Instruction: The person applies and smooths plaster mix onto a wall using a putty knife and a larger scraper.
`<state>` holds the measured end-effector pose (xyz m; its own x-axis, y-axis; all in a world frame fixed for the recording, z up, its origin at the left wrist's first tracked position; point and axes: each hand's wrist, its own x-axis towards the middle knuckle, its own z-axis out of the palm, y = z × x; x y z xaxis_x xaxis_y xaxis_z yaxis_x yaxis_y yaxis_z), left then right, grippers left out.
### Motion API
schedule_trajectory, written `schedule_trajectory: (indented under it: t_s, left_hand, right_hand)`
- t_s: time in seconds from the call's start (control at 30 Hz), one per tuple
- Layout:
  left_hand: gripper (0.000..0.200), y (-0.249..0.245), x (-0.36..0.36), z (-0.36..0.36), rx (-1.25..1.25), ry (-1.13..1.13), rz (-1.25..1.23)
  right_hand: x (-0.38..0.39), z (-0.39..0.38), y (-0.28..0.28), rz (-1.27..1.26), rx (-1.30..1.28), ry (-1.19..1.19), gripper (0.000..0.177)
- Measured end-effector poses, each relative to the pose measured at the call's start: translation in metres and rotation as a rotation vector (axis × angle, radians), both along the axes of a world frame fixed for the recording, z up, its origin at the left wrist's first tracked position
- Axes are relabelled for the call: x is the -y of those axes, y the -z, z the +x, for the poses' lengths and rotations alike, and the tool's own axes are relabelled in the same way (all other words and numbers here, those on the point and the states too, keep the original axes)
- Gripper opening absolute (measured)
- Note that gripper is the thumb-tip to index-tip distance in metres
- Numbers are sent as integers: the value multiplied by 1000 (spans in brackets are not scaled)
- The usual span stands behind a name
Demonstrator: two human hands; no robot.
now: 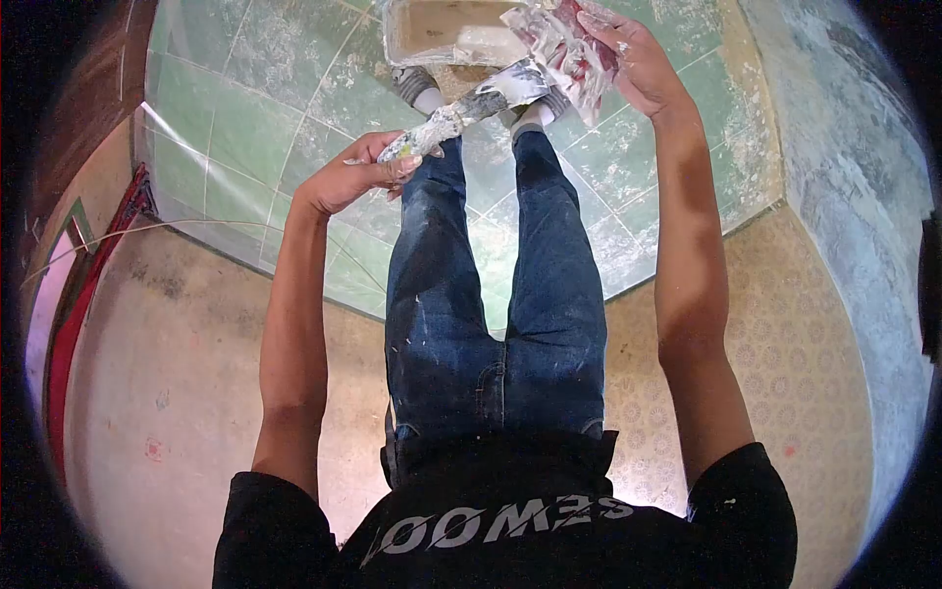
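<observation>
My left hand (pixel 361 175) is closed around the handle of a putty knife (pixel 478 102), which is crusted with white and grey paste. Its flat, white-smeared blade points up and right, close to or touching the item in my other hand. A crumpled red and white plastic packet (pixel 572 61), thickly smeared with white paste, is gripped in my right hand (pixel 638 61). Between and beyond the hands, a shallow tub (pixel 446 56) with white residue on its rim stands on the floor, partly cut off by the top edge.
My feet in grey sandals (pixel 416 86) stand by the tub on green tiles (pixel 265 108) spotted with white. A blue-white smeared wall (pixel 834 147) rises at the right. A thin cord (pixel 211 222) crosses at left, near a red strip (pixel 93 285).
</observation>
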<state>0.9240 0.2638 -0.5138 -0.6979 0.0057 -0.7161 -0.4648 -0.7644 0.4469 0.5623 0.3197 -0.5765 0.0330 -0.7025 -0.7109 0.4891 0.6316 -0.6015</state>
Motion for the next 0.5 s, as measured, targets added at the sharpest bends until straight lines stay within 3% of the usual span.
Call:
schedule_trajectory:
  t_s: [0.2, 0.43, 0.5]
  left_hand:
    - [33, -3, 2, -8, 6, -40, 15]
    - [29, 19, -8, 1, -26, -108, 84]
    - [28, 21, -10, 1, -27, -98, 88]
  right_hand:
    - [9, 27, 5, -22, -55, -182, 29]
    - [8, 29, 10, -19, -7, -169, 31]
    - [9, 33, -5, -45, 30, -38, 30]
